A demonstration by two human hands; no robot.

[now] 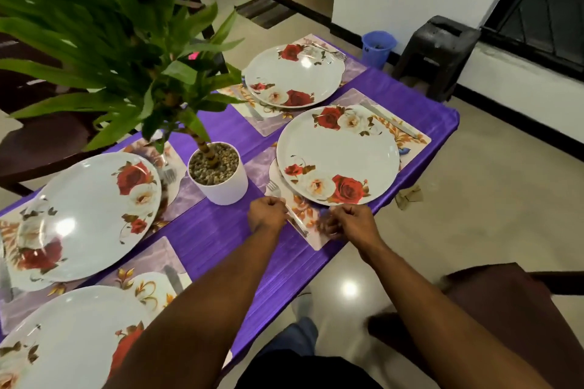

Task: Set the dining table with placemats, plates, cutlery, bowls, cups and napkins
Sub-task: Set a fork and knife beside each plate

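Observation:
A rose-patterned plate [338, 151] lies on a floral placemat [410, 136] at the near right of the purple table [208, 237]. A fork [286, 207] lies on that mat's near edge, left of the plate. My left hand [267, 215] pinches the fork's handle with curled fingers. My right hand [352, 223] is curled at the mat's near corner; its blurred fingertips seem to pinch the mat's edge. A knife [388, 119] lies on the mat's far side. Three more plates [292, 76] [85, 215] [63, 341] sit on their own mats.
A potted plant in a white pot [226, 183] stands mid-table, its leaves hanging over the left side. A dark chair [512, 303] is at my right. A blue bucket [377, 47] and black stool [437, 57] stand on the floor beyond the table.

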